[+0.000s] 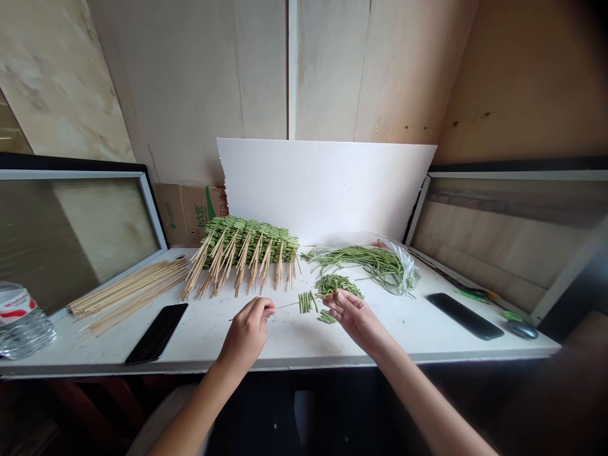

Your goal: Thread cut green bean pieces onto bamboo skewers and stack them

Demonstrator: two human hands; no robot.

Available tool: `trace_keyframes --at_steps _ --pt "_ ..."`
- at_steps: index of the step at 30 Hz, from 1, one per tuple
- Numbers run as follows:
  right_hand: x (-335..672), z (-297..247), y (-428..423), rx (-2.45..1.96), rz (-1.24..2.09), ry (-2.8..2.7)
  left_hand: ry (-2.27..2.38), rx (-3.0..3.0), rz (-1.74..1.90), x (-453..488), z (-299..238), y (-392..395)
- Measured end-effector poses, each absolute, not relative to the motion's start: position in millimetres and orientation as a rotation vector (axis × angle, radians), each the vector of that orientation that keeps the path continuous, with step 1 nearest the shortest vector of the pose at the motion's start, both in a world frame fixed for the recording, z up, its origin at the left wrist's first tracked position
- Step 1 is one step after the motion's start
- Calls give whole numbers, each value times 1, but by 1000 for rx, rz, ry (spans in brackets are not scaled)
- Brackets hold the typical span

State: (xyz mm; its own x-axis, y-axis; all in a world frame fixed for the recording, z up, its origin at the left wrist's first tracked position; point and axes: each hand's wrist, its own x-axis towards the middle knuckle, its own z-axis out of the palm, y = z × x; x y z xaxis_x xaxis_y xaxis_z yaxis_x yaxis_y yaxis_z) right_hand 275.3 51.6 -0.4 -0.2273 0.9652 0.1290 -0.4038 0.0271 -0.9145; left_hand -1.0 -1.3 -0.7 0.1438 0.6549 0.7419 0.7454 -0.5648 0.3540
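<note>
Both arms are extending over the desk [294,349] from its near edge, forearms slanting inward, so the two hands are facing each other just above it. The left hand [250,322] is curling into a loose fist, knuckles up, its thumb and fingers closing around a skewer [287,306] that is pointing toward the right hand [351,313]. Short bean pieces [306,302] are sitting side by side on the skewer, between the hands. The right hand is turning its palm inward, thumb and fingertips bunching near the skewer's far end; whether they are pinching anything is too small to tell. Behind it a heap of cut beans [338,283] is lying on the desk, with finished skewers [254,239] stacking up farther left. A carton [187,212] at the back is showing green and red print, too small to read; a bottle [23,326] at the far left is wearing a red-and-white label, its writing also unreadable.
</note>
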Motion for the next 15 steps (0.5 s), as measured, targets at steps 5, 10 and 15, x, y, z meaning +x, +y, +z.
trace_keyframes --at_steps 5,10,15 --pt "273 5 48 -739 1460 -1190 -1418 -2296 -1402 -1 -1 -1" --pt "274 5 48 -711 1451 -1174 -1409 -2293 -1406 -1 0 -2" --pt "274 -1 51 -721 1426 -1167 -1396 -2293 -1411 0 -1 -2"
